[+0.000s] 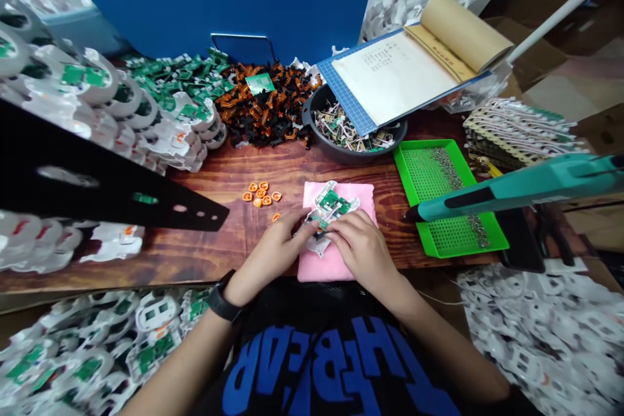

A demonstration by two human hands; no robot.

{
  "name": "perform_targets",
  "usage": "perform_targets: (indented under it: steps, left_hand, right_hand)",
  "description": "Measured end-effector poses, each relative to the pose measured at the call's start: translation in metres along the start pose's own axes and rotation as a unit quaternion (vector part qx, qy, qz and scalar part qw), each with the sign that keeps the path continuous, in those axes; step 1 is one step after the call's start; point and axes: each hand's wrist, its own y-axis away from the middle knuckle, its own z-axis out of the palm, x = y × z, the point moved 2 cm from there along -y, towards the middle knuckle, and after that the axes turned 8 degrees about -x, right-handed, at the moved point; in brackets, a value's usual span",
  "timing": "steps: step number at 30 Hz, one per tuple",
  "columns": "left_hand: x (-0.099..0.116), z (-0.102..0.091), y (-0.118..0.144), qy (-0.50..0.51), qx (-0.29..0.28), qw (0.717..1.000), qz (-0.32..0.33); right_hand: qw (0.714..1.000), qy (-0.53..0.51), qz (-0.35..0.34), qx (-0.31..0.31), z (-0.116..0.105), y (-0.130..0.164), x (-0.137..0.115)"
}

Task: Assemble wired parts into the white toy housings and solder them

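A white plastic housing (316,246) with a green circuit board (335,203) in it lies on a folded pink cloth (363,195). My left hand (279,244) grips the housing from its left side, the thumb lying on top. From the right, my right hand (363,247) has its fingers closed at the housing's near part. Between the two hands' fingertips shows a smaller green board (322,223). My fingers partly cover the housing, so what lies under them is hidden. Left of the cloth sit several small orange plastic pieces (260,193).
A teal electric screwdriver (507,188) hangs over a green tray (429,192) of screws at right. Behind are a black bowl (353,155) of wired parts, a clipboard (390,78) and orange-black parts (273,104). White housings (102,117) stack at left; a black perforated bar (112,175) juts in.
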Motion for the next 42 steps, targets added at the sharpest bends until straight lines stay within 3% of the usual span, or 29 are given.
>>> perform_targets:
  steps: [4,9,11,13,17,19,21,23,26,28,42]
  left_hand:
    - [-0.001,0.002,-0.007,0.028,0.029,0.999,-0.028]
    - [0.01,0.004,-0.015,-0.079,0.034,0.995,-0.051]
    - [0.013,0.004,-0.016,-0.107,0.044,0.992,-0.053]
    - [0.014,0.006,-0.016,-0.097,0.058,0.992,-0.051]
    - [0.015,0.01,-0.009,-0.014,0.123,0.992,-0.019]
    - [0.018,0.013,-0.005,0.028,0.164,0.986,0.007]
    - [0.019,0.016,-0.003,0.071,0.18,0.981,0.016]
    - [0.018,0.019,-0.005,0.133,0.142,0.981,0.003]
    - [0.016,0.023,-0.009,0.235,0.04,0.971,-0.021]
    - [0.015,0.024,-0.011,0.263,0.004,0.965,-0.026]
    - [0.017,0.025,-0.007,0.144,0.079,0.986,0.002]
  right_hand:
    - [0.999,-0.031,0.03,-0.017,0.004,-0.004,0.004]
    - [0.997,-0.049,0.04,-0.037,0.005,-0.002,0.007]
    - [0.997,-0.064,0.037,-0.023,0.006,0.001,0.006]
    - [0.993,-0.096,0.067,0.03,0.006,0.006,0.006]
    - [0.938,-0.201,0.227,0.168,0.008,0.015,0.008]
    - [0.905,-0.29,0.272,0.151,0.011,0.015,0.007]
    - [0.879,-0.37,0.286,0.094,0.014,0.012,0.004]
    - [0.865,-0.403,0.293,0.058,0.016,0.009,0.003]
    - [0.866,-0.398,0.296,0.064,0.016,0.007,0.005]
    - [0.866,-0.395,0.3,0.063,0.016,0.006,0.007]
    - [0.877,-0.374,0.29,0.083,0.01,-0.001,0.008]
